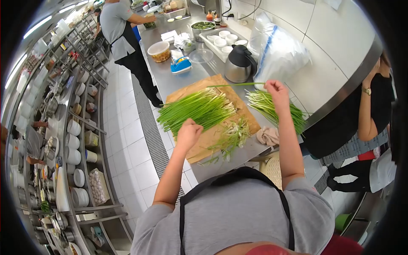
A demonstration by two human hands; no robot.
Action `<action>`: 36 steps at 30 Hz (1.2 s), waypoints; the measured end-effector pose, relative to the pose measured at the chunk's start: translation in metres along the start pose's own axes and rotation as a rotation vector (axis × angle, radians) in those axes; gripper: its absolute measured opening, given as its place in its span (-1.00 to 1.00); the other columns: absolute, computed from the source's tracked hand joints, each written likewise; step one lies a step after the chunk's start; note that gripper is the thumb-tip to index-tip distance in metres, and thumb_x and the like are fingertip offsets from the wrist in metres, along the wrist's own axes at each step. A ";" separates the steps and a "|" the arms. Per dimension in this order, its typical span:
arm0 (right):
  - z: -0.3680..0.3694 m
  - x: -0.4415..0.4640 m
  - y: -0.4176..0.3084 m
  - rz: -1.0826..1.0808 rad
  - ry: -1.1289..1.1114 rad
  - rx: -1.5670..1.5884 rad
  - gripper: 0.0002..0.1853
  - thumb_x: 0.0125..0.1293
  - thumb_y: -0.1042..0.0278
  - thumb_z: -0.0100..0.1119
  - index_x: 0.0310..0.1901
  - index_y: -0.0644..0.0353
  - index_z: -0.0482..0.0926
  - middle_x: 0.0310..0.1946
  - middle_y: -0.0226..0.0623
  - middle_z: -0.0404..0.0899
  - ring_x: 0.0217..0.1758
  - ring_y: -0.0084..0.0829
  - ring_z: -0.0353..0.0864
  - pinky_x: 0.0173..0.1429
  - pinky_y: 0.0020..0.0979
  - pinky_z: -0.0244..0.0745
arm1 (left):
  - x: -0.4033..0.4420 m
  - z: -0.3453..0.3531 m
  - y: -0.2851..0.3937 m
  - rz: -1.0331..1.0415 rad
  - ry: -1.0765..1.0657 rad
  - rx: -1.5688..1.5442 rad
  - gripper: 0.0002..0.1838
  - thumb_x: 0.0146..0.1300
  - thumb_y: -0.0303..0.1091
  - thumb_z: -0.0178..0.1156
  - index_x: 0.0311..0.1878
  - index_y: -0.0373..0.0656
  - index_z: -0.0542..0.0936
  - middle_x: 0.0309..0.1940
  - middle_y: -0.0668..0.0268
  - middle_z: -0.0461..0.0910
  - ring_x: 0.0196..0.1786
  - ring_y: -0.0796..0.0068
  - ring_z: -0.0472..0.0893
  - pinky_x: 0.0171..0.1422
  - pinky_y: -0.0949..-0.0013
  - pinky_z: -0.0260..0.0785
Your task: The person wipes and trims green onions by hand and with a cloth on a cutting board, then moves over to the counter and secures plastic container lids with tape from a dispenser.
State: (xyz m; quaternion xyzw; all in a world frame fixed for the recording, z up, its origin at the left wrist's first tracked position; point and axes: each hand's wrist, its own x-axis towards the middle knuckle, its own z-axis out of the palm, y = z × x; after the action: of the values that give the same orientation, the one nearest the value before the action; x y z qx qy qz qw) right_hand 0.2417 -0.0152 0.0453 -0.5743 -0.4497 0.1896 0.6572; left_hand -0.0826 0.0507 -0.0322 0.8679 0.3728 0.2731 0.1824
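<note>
My right hand [277,91] is raised over the far side of the counter and pinches one end of a single green onion [238,84]. The stalk stretches level to the left, above the big pile. Closed fingers on my left hand [189,133] sit at the near edge of the large pile of green onions [193,111]; what they hold, if anything, is hidden. That pile lies on brown paper [193,148], white ends to the right. Loose trimmings [236,135] lie beside it. A second bunch of green onions [276,111] rests on the right, below my right hand.
Behind the paper stand a steel thermos jug [239,68], a blue tape dispenser [181,65] and a tub of food [160,52]. A plastic bag [282,53] leans on the wall. A crumpled cloth [267,136] lies at the front. People stand at left and right.
</note>
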 end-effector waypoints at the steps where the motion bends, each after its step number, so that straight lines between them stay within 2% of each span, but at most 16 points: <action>1: -0.007 0.007 -0.002 0.026 -0.010 0.089 -0.92 0.13 0.44 0.12 -0.38 0.25 0.52 -0.43 -0.40 0.55 -0.38 -0.66 0.44 -0.29 -0.58 0.31 | 0.003 -0.003 0.006 -0.072 0.009 0.031 -0.90 -0.01 -0.41 0.19 -0.41 -0.18 0.63 -0.49 0.15 0.50 -0.38 0.18 0.51 -0.27 0.26 0.35; 3: -0.017 0.019 -0.007 0.077 -0.030 0.307 -0.92 0.14 0.44 0.11 -0.35 0.24 0.50 -0.39 -0.34 0.56 -0.30 -0.59 0.47 -0.20 -0.54 0.33 | 0.008 -0.002 0.011 -0.152 -0.009 0.046 -0.84 -0.06 -0.47 0.20 -0.33 -0.19 0.63 -0.45 0.12 0.52 -0.34 0.16 0.52 -0.22 0.26 0.37; 6: -0.032 0.032 -0.012 0.121 -0.047 0.677 -0.92 0.18 0.45 0.06 -0.29 0.21 0.44 -0.34 -0.21 0.55 -0.20 -0.37 0.53 -0.07 -0.38 0.39 | 0.010 0.023 0.005 0.190 0.173 0.076 -0.76 -0.08 -0.50 0.18 -0.26 -0.22 0.60 -0.42 0.10 0.53 -0.36 0.15 0.53 -0.26 0.27 0.39; 9: -0.057 0.052 0.001 0.108 -0.040 0.859 -0.91 0.22 0.43 -0.01 -0.27 0.23 0.39 -0.34 -0.10 0.54 -0.20 -0.16 0.56 -0.05 -0.17 0.46 | 0.015 0.012 0.030 -0.194 -0.219 0.036 -0.61 -0.09 -0.55 0.12 -0.09 -0.19 0.53 -0.06 0.06 0.47 -0.09 0.06 0.50 -0.06 0.22 0.38; 11: -0.065 0.058 -0.003 0.026 -0.055 0.567 -0.84 0.21 0.37 0.03 -0.24 0.25 0.42 -0.36 -0.13 0.54 -0.29 -0.23 0.58 -0.09 -0.20 0.48 | 0.017 0.013 0.031 -0.210 -0.209 0.038 -0.68 -0.05 -0.52 0.12 -0.14 -0.18 0.56 -0.07 0.06 0.49 -0.12 0.09 0.52 -0.10 0.22 0.39; 14: -0.067 0.074 0.024 0.094 -0.297 -0.060 -0.84 0.23 0.34 0.05 -0.21 0.22 0.48 -0.37 -0.27 0.55 -0.32 -0.39 0.57 -0.13 -0.32 0.45 | 0.015 0.028 0.032 0.225 0.167 0.501 -0.81 0.00 -0.46 0.11 -0.28 -0.17 0.61 -0.22 0.10 0.54 -0.28 0.14 0.55 -0.24 0.20 0.38; 17: -0.046 0.073 0.058 -0.039 -0.570 -0.620 -0.78 0.19 0.32 0.08 -0.17 0.22 0.49 -0.39 -0.30 0.55 -0.32 -0.39 0.56 -0.16 -0.38 0.43 | 0.025 0.025 0.050 -0.306 -0.135 0.211 -0.84 0.00 -0.45 0.12 -0.31 -0.15 0.62 -0.27 0.15 0.57 -0.24 0.18 0.55 -0.21 0.22 0.38; 20: -0.052 0.056 0.096 -0.603 -0.376 -1.065 -0.74 0.10 0.27 0.12 -0.17 0.16 0.53 -0.36 -0.24 0.52 -0.25 -0.26 0.53 -0.14 -0.34 0.43 | 0.033 0.028 0.056 -0.408 -0.145 0.210 -0.83 -0.01 -0.44 0.15 -0.31 -0.11 0.63 -0.29 0.17 0.57 -0.18 0.18 0.53 -0.18 0.22 0.37; 21: -0.056 0.044 0.084 -0.412 -0.367 -0.975 -0.71 0.07 0.23 0.15 -0.17 0.14 0.54 -0.30 -0.22 0.51 -0.19 -0.18 0.46 -0.11 -0.31 0.40 | 0.036 0.029 0.053 -0.381 -0.148 0.215 -0.80 -0.02 -0.42 0.16 -0.26 -0.08 0.62 -0.24 0.14 0.56 -0.14 0.19 0.52 -0.14 0.24 0.37; 23: -0.060 0.011 0.044 0.031 -0.685 -0.920 -0.69 0.03 0.20 0.19 -0.17 0.11 0.54 -0.27 -0.20 0.48 -0.17 -0.20 0.45 -0.10 -0.33 0.38 | 0.033 0.027 0.044 -0.340 -0.175 0.230 -0.71 -0.04 -0.39 0.19 -0.16 -0.01 0.61 -0.13 0.10 0.53 -0.05 0.21 0.49 -0.06 0.29 0.37; 26: -0.064 -0.075 0.065 -0.278 -0.784 -0.869 -0.70 -0.01 0.26 0.20 -0.18 0.10 0.54 -0.30 -0.19 0.46 -0.24 -0.21 0.48 -0.15 -0.31 0.41 | 0.031 0.036 0.037 -0.140 0.003 -0.090 -0.55 0.05 -0.32 0.19 0.07 -0.03 0.46 0.08 0.06 0.39 0.08 0.21 0.43 0.09 0.29 0.32; 27: -0.062 -0.094 0.075 -0.439 -0.741 -0.887 -0.70 -0.02 0.31 0.20 -0.19 0.10 0.54 -0.31 -0.19 0.46 -0.25 -0.22 0.49 -0.18 -0.31 0.42 | 0.032 0.035 0.039 -0.269 -0.044 -0.437 -0.53 0.12 -0.26 0.12 0.14 -0.05 0.38 0.14 0.05 0.32 0.13 0.19 0.38 0.12 0.26 0.29; 29: -0.063 -0.096 0.081 -0.222 -0.620 -0.687 -0.71 -0.03 0.38 0.18 -0.18 0.12 0.54 -0.31 -0.20 0.47 -0.27 -0.20 0.50 -0.18 -0.32 0.43 | 0.039 0.029 0.047 -0.507 -0.106 -1.136 -0.46 0.25 -0.15 -0.01 0.27 -0.10 0.20 0.24 0.05 0.19 0.23 0.16 0.29 0.19 0.18 0.24; 32: -0.057 -0.071 0.054 -0.065 -0.507 -0.369 -0.68 -0.03 0.51 0.14 -0.15 0.16 0.54 -0.26 -0.27 0.52 -0.25 -0.29 0.53 -0.13 -0.42 0.43 | 0.040 0.023 0.049 -0.480 -0.173 -1.608 -0.43 0.34 -0.02 -0.26 0.29 -0.19 0.11 0.22 0.03 0.21 0.22 0.11 0.28 0.23 0.15 0.19; 34: -0.043 -0.054 0.015 0.101 -0.485 -0.154 -0.66 -0.04 0.55 0.16 -0.14 0.19 0.53 -0.21 -0.29 0.53 -0.21 -0.37 0.52 -0.06 -0.49 0.39 | 0.043 0.023 0.058 -0.478 -0.193 -1.709 -0.41 0.34 0.02 -0.33 0.30 -0.17 0.08 0.21 0.01 0.22 0.21 0.13 0.29 0.23 0.15 0.19; 36: -0.011 -0.052 -0.008 -0.041 -0.419 0.040 -0.70 0.05 0.47 0.13 -0.11 0.14 0.54 -0.26 -0.29 0.52 -0.25 -0.40 0.54 -0.13 -0.44 0.43 | 0.044 0.026 0.069 -0.465 -0.240 -1.776 -0.40 0.34 0.02 -0.33 0.31 -0.18 0.07 0.20 -0.01 0.22 0.20 0.17 0.30 0.23 0.17 0.20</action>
State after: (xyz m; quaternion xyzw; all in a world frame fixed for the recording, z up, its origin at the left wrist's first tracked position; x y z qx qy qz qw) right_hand 0.2209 -0.0633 0.0342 -0.4999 -0.5841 0.3004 0.5645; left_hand -0.0035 0.0351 -0.0021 0.3354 0.1702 0.3234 0.8683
